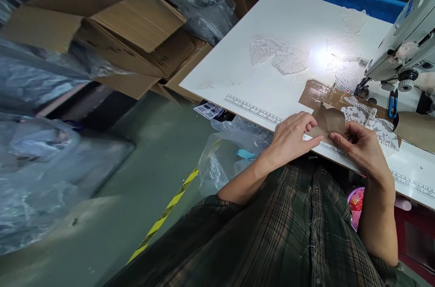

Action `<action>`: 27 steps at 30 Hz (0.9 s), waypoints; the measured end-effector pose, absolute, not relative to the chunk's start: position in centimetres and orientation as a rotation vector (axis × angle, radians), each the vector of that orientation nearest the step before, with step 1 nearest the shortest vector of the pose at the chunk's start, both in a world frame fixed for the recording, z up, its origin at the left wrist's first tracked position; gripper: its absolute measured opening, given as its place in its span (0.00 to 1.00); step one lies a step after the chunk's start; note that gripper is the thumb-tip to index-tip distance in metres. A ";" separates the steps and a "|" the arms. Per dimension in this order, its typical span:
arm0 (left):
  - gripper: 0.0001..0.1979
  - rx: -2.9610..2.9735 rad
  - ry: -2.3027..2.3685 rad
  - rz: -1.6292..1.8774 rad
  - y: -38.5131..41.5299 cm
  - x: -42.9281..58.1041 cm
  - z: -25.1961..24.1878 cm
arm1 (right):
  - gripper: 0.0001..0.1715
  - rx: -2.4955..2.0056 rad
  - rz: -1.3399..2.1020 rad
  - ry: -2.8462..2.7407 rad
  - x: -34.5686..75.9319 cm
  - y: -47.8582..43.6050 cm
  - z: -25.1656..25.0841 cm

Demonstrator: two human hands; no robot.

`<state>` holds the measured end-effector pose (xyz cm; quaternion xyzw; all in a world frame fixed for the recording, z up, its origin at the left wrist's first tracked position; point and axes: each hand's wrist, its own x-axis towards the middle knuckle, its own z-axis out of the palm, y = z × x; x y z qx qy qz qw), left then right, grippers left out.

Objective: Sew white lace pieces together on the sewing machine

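Note:
A small brown piece of fabric, folded to a raised point, is between my hands at the table's front edge. My right hand pinches its right lower edge between thumb and fingers. On its left side, my left hand has curled fingers and a thumb at the fabric's edge, closed on it. White lace lies just beyond and beside my right hand. Behind the fabric is a brown taped strip, below the sewing machine's needle area.
White lace pieces lie on the white table, which has a printed ruler along its edge. Blue thread snips and another brown piece are at the right. Cardboard boxes and plastic bags stand left.

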<state>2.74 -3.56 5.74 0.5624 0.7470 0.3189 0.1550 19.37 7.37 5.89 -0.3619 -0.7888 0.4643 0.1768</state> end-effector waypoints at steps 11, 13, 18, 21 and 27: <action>0.11 1.628 2.132 0.885 -3.6 2.5 5.7 | 0.19 -1.029 1.294 -2.242 19.4 7.4 5.8; 0.11 1.633 2.132 0.875 -3.6 2.5 5.8 | 0.19 -1.025 1.288 -2.248 19.4 7.4 5.8; 0.11 1.620 2.142 0.846 -3.5 2.6 6.0 | 0.19 -1.005 1.295 -2.253 19.4 7.4 5.8; 0.11 1.617 2.147 0.854 -3.5 2.7 5.9 | 0.18 -1.001 1.303 -2.247 19.4 7.4 5.8; 0.12 1.634 2.158 0.877 -3.5 2.7 5.6 | 0.19 -1.000 1.289 -2.241 19.4 7.4 5.8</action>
